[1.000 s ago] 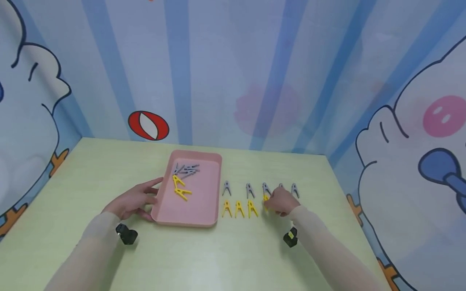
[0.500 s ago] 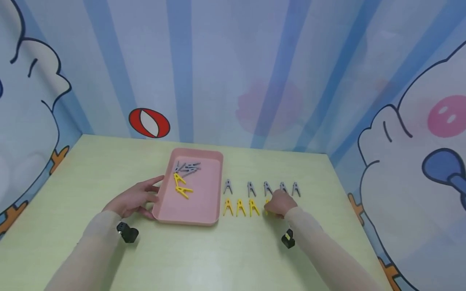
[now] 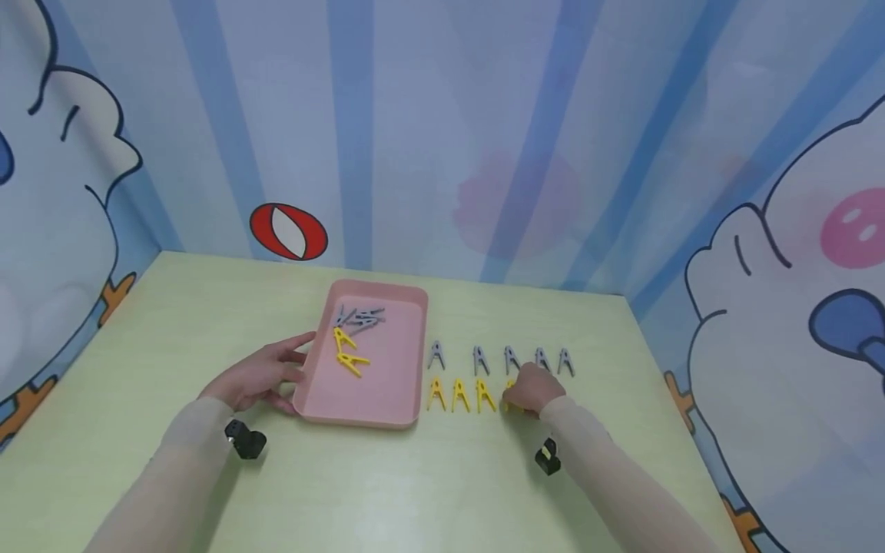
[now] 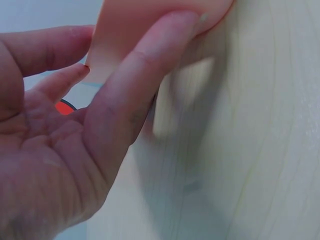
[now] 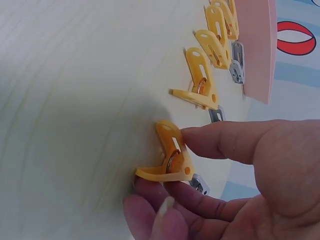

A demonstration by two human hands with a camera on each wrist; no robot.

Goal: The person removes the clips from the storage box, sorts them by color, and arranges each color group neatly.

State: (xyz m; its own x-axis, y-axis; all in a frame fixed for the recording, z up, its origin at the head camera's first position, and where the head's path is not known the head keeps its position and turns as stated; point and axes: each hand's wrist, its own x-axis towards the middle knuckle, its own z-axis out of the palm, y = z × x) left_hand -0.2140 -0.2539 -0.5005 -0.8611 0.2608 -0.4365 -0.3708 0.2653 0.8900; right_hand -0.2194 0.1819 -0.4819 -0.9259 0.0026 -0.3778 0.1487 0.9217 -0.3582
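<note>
Clip (image 5: 181, 162), yellow, pinched by right hand (image 3: 535, 387): right wrist view has thumb against its upper arm around one o'clock, other fingertips below its lower arm at six o'clock. Head view: clip mostly hidden by the hand, bit showing at nine o'clock of it. Three yellow clips (image 3: 459, 395) lined up farther toward nine o'clock. Five gray clips (image 3: 480, 359) in a row at twelve o'clock of the yellow row. Pink tray (image 3: 387, 395) past both rows, nine o'clock; gray pile (image 3: 364, 319) inside toward eleven, two yellow ones toward nine. Left hand (image 3: 256, 378) at tray's nine o'clock side, fingers loosely spread, touching it.
</note>
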